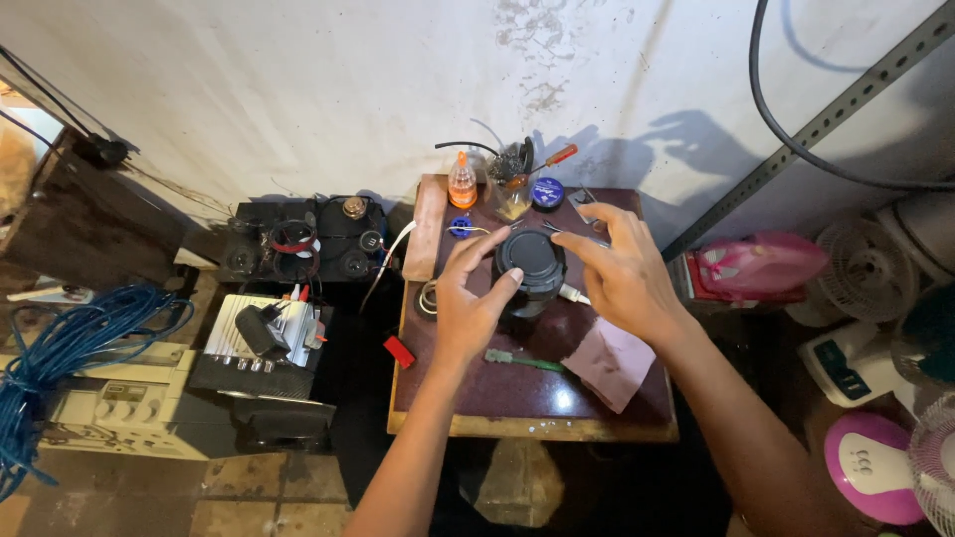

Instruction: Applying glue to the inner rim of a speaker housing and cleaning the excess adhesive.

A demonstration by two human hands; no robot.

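Note:
A round black motor-like part (530,261) stands on a small dark red table (517,393). My left hand (468,298) wraps its left side, thumb on the front rim. My right hand (619,270) covers its right side, and a thin metal tool or pin (553,229) sticks out from the fingertips over the top. A white wire end (574,295) pokes out of the part below my right hand.
On the table lie a pink cloth (612,363), a green-handled tool (522,360), an orange bottle (462,184), a jar of tools (512,189) and a blue tin (547,193). Black electronic boxes (308,244) and a blue cable coil (60,348) sit left; fans (875,467) stand right.

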